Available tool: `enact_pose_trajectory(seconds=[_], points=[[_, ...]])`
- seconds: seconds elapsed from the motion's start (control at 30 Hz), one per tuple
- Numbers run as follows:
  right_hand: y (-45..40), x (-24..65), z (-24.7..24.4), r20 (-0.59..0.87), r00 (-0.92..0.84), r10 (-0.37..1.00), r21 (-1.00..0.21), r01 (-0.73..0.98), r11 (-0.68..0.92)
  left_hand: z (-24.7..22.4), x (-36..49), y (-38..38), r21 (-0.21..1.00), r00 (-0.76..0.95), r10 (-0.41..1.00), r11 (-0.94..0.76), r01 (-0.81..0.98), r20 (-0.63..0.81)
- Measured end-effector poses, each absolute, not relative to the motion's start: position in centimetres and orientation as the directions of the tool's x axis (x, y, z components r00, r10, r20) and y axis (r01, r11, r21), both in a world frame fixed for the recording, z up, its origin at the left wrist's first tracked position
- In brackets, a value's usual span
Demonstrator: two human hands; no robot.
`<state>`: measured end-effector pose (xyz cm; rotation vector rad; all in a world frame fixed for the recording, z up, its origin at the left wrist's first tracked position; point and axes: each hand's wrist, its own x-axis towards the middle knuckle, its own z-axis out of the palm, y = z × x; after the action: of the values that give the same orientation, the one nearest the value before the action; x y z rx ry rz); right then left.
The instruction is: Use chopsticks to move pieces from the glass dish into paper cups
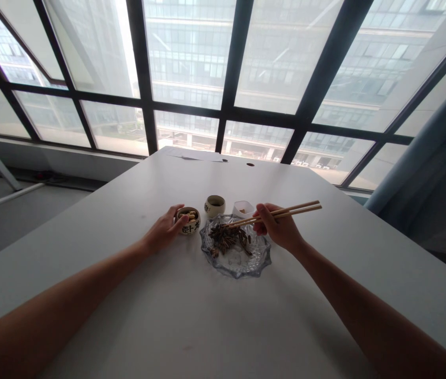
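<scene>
My left hand (164,230) is curled around the near-left side of a small cream cup (190,228) with dark characters. Pale brown pieces, perhaps peanuts, fill it. Between the fingers of my right hand (276,227) is a pair of wooden chopsticks (300,209), slanting down to the left. Their tips touch or hover just over a pile of dark, thin, seed-like pieces (225,239); which of the two I cannot tell. The pile lies on the left and back part of a clear glass plate (260,263) with a scalloped rim. Whether the tips pinch a piece is too small to see.
Behind the plate stand a second cream cup (215,206) and a small white container (243,207) with a little something inside. Everything rests on a long white table (191,321). Large windows (191,52) rise beyond its far end, and a blue-grey curtain (424,152) hangs at right.
</scene>
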<state>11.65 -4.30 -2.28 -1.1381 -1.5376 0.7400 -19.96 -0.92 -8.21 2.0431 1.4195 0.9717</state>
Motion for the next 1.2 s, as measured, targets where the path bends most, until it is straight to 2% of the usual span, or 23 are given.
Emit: enact_pose_trajectory(seconds=[0.13,0.3,0.37,0.5,0.6,0.67,0.77,0.83,0.93,1.0,1.07,1.13,1.2], points=[[-4.3,11.9,-1.9,0.397,0.031,0.917,-0.886,0.273,0.374,-8.2,-20.0,-0.8,0.713,0.215,0.932,-0.362,0.600,0.292],[-3.3,13.2,-1.0,0.336,0.128,0.933,-0.934,0.174,0.313,-8.2,-20.0,-0.9,0.711,0.211,0.932,-0.361,0.604,0.294],[-3.3,14.1,0.1,0.354,0.179,0.918,-0.931,0.164,0.327,-8.2,-20.0,-0.9,0.712,0.208,0.933,-0.360,0.604,0.295],[-5.1,16.5,4.0,0.466,0.183,0.866,-0.849,0.368,0.379,-8.1,-20.0,-1.0,0.712,0.207,0.934,-0.357,0.605,0.292],[-6.8,17.8,6.4,0.532,0.144,0.835,-0.717,0.602,0.353,-8.1,-20.0,-0.9,0.709,0.203,0.936,-0.350,0.612,0.287],[-7.1,18.2,6.9,0.518,0.095,0.850,-0.637,0.706,0.310,-8.0,-20.0,-1.0,0.705,0.193,0.938,-0.344,0.620,0.288],[-6.6,18.4,6.3,0.469,0.020,0.883,-0.545,0.793,0.272,-7.9,-19.9,-1.0,0.710,0.186,0.941,-0.335,0.620,0.282],[-6.1,18.1,5.8,0.499,-0.003,0.867,-0.496,0.819,0.288,-7.8,-19.9,-1.1,0.715,0.189,0.942,-0.335,0.614,0.279],[-6.1,17.3,5.6,0.581,0.037,0.813,-0.524,0.782,0.339,-7.9,-19.9,-1.0,0.717,0.189,0.941,-0.335,0.612,0.279],[-6.5,16.5,5.7,0.532,0.027,0.846,-0.612,0.703,0.363,-8.0,-19.9,-0.9,0.713,0.183,0.941,-0.336,0.615,0.285],[-7.0,15.4,5.7,0.387,-0.078,0.919,-0.695,0.630,0.346,-8.0,-19.9,-0.9,0.710,0.179,0.940,-0.337,0.619,0.290],[-7.2,14.4,5.3,0.233,-0.204,0.951,-0.730,0.609,0.310,-7.9,-19.9,-1.0,0.708,0.179,0.940,-0.338,0.620,0.291],[-7.1,13.6,4.5,0.144,-0.277,0.950,-0.731,0.618,0.291,-7.9,-19.8,-1.0,0.707,0.182,0.940,-0.338,0.621,0.289]])
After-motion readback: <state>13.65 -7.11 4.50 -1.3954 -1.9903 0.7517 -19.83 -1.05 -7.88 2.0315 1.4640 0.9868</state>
